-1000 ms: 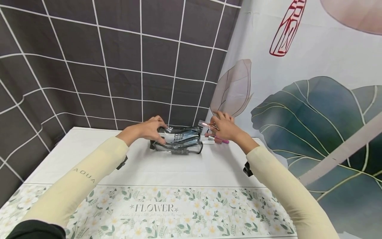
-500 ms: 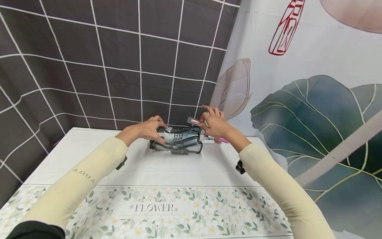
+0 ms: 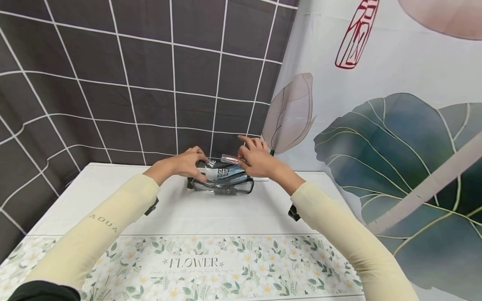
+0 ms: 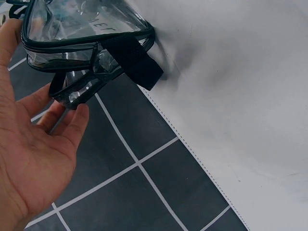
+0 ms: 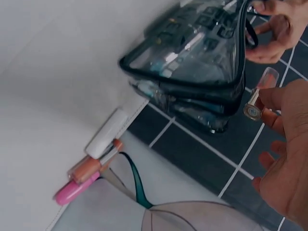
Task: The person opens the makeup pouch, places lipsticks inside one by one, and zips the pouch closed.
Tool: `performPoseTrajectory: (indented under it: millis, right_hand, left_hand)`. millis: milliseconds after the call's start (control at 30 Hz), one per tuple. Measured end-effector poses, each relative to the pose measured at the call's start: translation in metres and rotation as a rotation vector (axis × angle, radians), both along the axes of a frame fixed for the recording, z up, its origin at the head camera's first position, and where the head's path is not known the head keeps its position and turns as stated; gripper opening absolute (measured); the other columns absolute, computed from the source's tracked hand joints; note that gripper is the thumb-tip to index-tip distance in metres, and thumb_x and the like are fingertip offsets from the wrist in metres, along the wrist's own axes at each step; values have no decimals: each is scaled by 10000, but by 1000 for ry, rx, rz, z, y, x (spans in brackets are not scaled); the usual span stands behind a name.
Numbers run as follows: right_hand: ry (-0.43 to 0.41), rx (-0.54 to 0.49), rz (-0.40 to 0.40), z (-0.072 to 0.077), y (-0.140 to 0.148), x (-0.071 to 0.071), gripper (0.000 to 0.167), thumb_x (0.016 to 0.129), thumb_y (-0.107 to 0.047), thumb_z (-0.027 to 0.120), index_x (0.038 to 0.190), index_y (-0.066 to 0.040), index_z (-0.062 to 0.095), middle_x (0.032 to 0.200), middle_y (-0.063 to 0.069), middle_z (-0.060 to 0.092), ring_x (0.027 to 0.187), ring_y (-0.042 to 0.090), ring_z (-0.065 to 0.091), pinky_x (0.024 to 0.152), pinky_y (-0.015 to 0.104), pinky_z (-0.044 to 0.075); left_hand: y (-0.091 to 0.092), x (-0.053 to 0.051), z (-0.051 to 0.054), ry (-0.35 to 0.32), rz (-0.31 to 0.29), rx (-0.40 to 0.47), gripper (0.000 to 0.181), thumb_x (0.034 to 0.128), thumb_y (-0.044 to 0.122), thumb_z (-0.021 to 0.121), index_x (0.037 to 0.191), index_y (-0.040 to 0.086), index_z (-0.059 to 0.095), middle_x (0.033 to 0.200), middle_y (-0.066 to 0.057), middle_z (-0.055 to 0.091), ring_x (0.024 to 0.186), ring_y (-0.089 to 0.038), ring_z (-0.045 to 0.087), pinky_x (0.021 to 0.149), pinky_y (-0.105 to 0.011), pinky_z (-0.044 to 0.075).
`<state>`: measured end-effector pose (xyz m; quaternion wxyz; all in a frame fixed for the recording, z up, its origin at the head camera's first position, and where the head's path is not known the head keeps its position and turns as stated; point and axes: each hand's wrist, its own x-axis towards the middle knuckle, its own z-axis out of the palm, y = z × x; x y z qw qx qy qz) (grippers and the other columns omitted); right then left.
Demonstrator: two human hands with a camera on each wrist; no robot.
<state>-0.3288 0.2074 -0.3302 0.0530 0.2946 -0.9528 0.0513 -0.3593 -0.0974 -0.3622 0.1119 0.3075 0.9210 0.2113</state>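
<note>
A clear cosmetic bag (image 3: 229, 184) with black trim and printed letters stands at the back of the white table. My left hand (image 3: 184, 163) holds its left end, thumb at the front and fingers behind; the left wrist view shows those fingertips at the black-edged rim (image 4: 72, 103). Above the bag's right part, my right hand (image 3: 260, 161) pinches a lip gloss tube (image 3: 229, 159) with a clear end and a rose-gold part. In the right wrist view the lip gloss (image 5: 268, 79) is beside the bag (image 5: 192, 62), apart from it.
Right of the bag lie a white tube (image 5: 107, 134), a peach lip gloss (image 5: 87, 169) and a pink tube (image 5: 74, 190), close together by the table's back edge. A dark grid cloth (image 3: 124, 83) hangs behind the table (image 3: 180, 217), with a leaf-printed cloth (image 3: 376, 159) at the right.
My right hand has moved left with the lip gloss, from over the loose tubes to over the bag's right part. My left hand has stayed on the bag.
</note>
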Motion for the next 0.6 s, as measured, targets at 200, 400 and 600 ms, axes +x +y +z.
performPoseTrajectory:
  millis: [200, 400, 600]
  right_hand:
    - [9, 27, 36, -4, -12, -1, 229, 1157, -320, 606, 1243, -129, 698, 1873, 187, 228, 1626, 452, 314, 1311, 689, 258]
    - [-2, 22, 65, -16, -25, -2, 225, 1151, -318, 621, 1238, -127, 703, 1870, 187, 235, 1632, 452, 316, 1332, 688, 239]
    - [13, 19, 70, -20, -29, -1, 208, 1144, -302, 626, 1221, -122, 695, 1856, 209, 264, 1624, 476, 343, 1337, 710, 247]
  left_hand:
    - [-1, -3, -2, 9, 0, 10, 794, 893, 382, 832, 1565, 8, 632, 1590, -224, 463, 1499, -429, 439, 1261, -653, 436]
    - [-4, -2, -2, 12, 17, -1, 793, 890, 383, 832, 1559, 5, 637, 1586, -214, 474, 1500, -419, 452, 1261, -644, 443]
    - [-2, -1, 0, 3, 9, 1, 809, 895, 390, 838, 1566, -8, 624, 1589, -219, 465, 1505, -418, 447, 1274, -631, 437]
